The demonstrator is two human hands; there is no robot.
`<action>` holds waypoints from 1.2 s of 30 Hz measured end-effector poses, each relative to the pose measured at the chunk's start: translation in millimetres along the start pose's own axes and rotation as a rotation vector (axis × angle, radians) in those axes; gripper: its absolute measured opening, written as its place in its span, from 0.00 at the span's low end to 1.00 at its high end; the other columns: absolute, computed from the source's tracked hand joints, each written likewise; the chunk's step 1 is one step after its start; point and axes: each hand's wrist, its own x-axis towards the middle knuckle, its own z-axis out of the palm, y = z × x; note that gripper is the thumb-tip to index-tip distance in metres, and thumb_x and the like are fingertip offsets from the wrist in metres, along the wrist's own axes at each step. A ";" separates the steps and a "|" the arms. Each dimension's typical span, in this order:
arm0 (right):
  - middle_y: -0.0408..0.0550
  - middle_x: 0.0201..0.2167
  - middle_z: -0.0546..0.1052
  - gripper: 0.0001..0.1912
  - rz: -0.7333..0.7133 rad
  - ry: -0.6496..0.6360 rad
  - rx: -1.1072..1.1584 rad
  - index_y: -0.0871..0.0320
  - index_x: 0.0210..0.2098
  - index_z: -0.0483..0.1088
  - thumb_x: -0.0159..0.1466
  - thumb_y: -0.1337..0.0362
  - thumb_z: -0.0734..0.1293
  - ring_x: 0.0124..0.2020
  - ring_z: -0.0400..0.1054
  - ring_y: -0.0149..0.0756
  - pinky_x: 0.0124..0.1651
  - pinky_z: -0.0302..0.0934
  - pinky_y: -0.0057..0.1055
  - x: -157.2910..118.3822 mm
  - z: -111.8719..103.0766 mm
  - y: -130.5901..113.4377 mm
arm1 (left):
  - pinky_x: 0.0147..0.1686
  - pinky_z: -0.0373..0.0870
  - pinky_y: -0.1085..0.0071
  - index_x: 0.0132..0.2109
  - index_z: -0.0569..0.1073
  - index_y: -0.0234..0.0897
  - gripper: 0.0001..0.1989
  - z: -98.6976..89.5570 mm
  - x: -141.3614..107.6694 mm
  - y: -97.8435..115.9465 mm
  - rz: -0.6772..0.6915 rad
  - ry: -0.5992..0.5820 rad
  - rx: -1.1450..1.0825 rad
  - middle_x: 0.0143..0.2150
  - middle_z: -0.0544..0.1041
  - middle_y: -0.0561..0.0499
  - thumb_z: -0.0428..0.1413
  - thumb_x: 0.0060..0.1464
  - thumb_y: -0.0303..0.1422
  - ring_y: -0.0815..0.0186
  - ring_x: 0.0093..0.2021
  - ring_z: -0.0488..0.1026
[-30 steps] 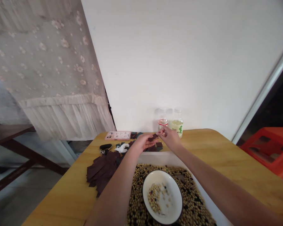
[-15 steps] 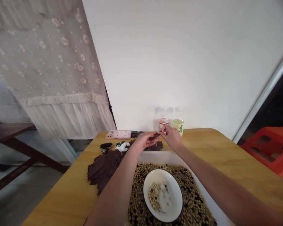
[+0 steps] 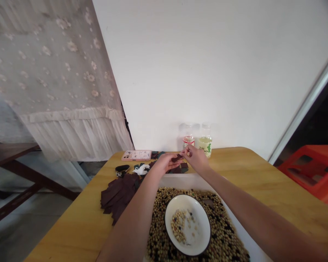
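Note:
A small dark brown piece of flat material (image 3: 176, 158) is held between my two hands above the back edge of the tray. My left hand (image 3: 166, 163) grips its left end, fingers underneath. With pinched fingertips my right hand (image 3: 196, 155) meets its right end. Below lies a white tray (image 3: 190, 179) filled with tan and dark beads, and a white dark-rimmed bowl (image 3: 196, 233) sits on them. Several tan beads (image 3: 177, 226) and a few dark ones lie in the bowl. Left of my left forearm spreads a pile of dark brown pieces (image 3: 118, 193).
A pink phone (image 3: 136, 155), a black key fob (image 3: 122, 168) and a crumpled white scrap (image 3: 141, 169) lie at the table's back left. Two clear bottles, one red-labelled (image 3: 188, 139) and one green-labelled (image 3: 205, 142), stand by the wall. A red stool (image 3: 311, 171) is at right.
The brown piece now shows less between my hands, and my right fingers sit slightly closer to my left. The whole view has shifted a little.

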 end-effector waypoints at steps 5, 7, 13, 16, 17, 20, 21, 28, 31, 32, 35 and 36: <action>0.39 0.25 0.74 0.10 0.003 0.019 -0.016 0.55 0.21 0.58 0.54 0.61 0.63 0.23 0.65 0.30 0.28 0.57 0.26 1.7 -1.5 2.8 | 0.34 0.71 0.74 0.34 0.72 0.31 0.07 1.6 -1.2 1.7 -0.010 0.014 0.026 0.35 0.77 0.44 0.50 0.48 0.24 0.64 0.35 0.75; 0.39 0.25 0.74 0.10 0.010 0.032 -0.028 0.55 0.22 0.58 0.54 0.60 0.63 0.22 0.64 0.29 0.27 0.57 0.26 2.9 -1.6 4.4 | 0.34 0.71 0.74 0.35 0.72 0.30 0.07 1.2 -0.4 1.6 -0.012 0.008 0.033 0.34 0.78 0.44 0.50 0.48 0.25 0.65 0.35 0.75; 0.40 0.25 0.74 0.10 0.011 0.050 -0.044 0.55 0.22 0.59 0.55 0.59 0.63 0.22 0.65 0.30 0.27 0.56 0.26 4.7 0.2 7.9 | 0.33 0.71 0.74 0.34 0.72 0.30 0.08 -0.2 2.2 1.1 -0.016 0.009 0.036 0.34 0.78 0.43 0.50 0.48 0.25 0.65 0.34 0.75; 0.41 0.25 0.74 0.10 0.005 0.049 -0.030 0.55 0.22 0.59 0.55 0.59 0.63 0.22 0.65 0.30 0.27 0.56 0.26 4.5 -0.3 7.3 | 0.33 0.71 0.75 0.35 0.73 0.31 0.08 0.2 2.1 1.3 -0.012 0.005 0.036 0.35 0.78 0.43 0.50 0.48 0.25 0.66 0.33 0.75; 0.41 0.25 0.74 0.10 0.004 0.049 -0.027 0.55 0.22 0.59 0.55 0.59 0.63 0.22 0.64 0.30 0.27 0.56 0.26 4.4 -0.6 6.9 | 0.32 0.71 0.75 0.34 0.73 0.30 0.08 0.4 2.0 1.4 -0.013 0.005 0.035 0.35 0.78 0.43 0.50 0.48 0.25 0.66 0.33 0.75; 0.40 0.25 0.75 0.09 0.002 0.048 -0.024 0.55 0.22 0.59 0.54 0.60 0.63 0.21 0.63 0.29 0.26 0.55 0.26 4.4 -1.0 6.5 | 0.32 0.71 0.75 0.34 0.73 0.30 0.08 0.5 1.9 1.1 -0.017 0.006 0.025 0.33 0.78 0.44 0.50 0.47 0.25 0.66 0.32 0.75; 0.40 0.26 0.75 0.09 0.001 0.048 -0.024 0.55 0.22 0.59 0.54 0.61 0.63 0.21 0.63 0.29 0.26 0.55 0.26 4.5 -0.8 6.7 | 0.32 0.71 0.76 0.34 0.73 0.30 0.08 0.3 1.9 0.9 -0.015 0.009 0.017 0.32 0.78 0.44 0.50 0.47 0.25 0.66 0.32 0.75; 0.40 0.25 0.75 0.08 -0.001 0.046 -0.038 0.55 0.22 0.60 0.53 0.61 0.64 0.22 0.64 0.29 0.26 0.55 0.26 4.5 -0.5 7.4 | 0.31 0.71 0.76 0.33 0.73 0.30 0.08 -1.3 1.8 -0.1 0.032 0.052 -0.040 0.31 0.78 0.44 0.49 0.47 0.24 0.67 0.31 0.75; 0.40 0.25 0.74 0.09 0.001 0.042 -0.017 0.55 0.22 0.60 0.54 0.60 0.63 0.22 0.65 0.30 0.27 0.55 0.26 3.7 -1.7 6.3 | 0.31 0.71 0.75 0.34 0.73 0.30 0.08 -1.7 2.3 -0.3 -0.001 0.013 -0.007 0.33 0.78 0.43 0.50 0.47 0.24 0.66 0.32 0.75; 0.40 0.25 0.74 0.09 0.006 0.040 -0.016 0.55 0.22 0.59 0.54 0.60 0.63 0.22 0.64 0.30 0.27 0.55 0.26 3.4 -2.0 6.0 | 0.31 0.71 0.75 0.34 0.73 0.30 0.08 -1.8 2.7 -0.5 -0.002 0.003 -0.002 0.33 0.78 0.43 0.50 0.47 0.24 0.66 0.33 0.75; 0.40 0.25 0.74 0.10 0.008 0.043 -0.025 0.55 0.21 0.59 0.54 0.59 0.63 0.21 0.63 0.29 0.26 0.56 0.26 3.3 -2.1 5.5 | 0.32 0.71 0.75 0.34 0.73 0.30 0.08 -2.4 4.4 -1.6 0.026 0.018 -0.020 0.32 0.78 0.44 0.50 0.47 0.24 0.66 0.33 0.75; 0.40 0.25 0.74 0.10 0.005 0.045 -0.026 0.55 0.21 0.59 0.54 0.59 0.63 0.20 0.63 0.29 0.26 0.56 0.26 3.4 -2.0 5.5 | 0.32 0.71 0.75 0.34 0.73 0.30 0.09 -2.6 4.8 -2.0 0.035 0.030 -0.029 0.32 0.78 0.44 0.49 0.47 0.24 0.66 0.33 0.75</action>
